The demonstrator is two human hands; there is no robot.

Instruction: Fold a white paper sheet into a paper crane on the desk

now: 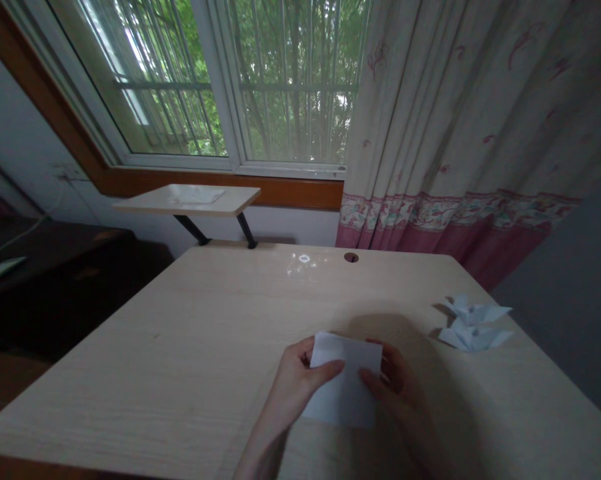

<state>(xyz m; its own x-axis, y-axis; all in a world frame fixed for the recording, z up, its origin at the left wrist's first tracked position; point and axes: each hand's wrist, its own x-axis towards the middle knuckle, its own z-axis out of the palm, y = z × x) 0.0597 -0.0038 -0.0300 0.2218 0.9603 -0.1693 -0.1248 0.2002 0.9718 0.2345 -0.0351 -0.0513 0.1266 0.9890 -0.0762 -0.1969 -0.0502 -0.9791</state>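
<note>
A white sheet of paper (345,383) is held just above the light wooden desk (180,360), near its front edge. My left hand (297,380) grips the sheet's left side, thumb lying across the top of the paper and fingers behind it. My right hand (397,387) holds the right side in the same way, thumb on the sheet. Both hands are closed on the paper. Two folded white paper figures (473,327) lie on the desk to the right, apart from my hands.
A small raised shelf (190,200) on black legs stands at the desk's back left, under the window (220,87). A cable hole (351,257) sits at the back. A patterned curtain (470,133) hangs at the right. A dark cabinet (45,280) stands left of the desk.
</note>
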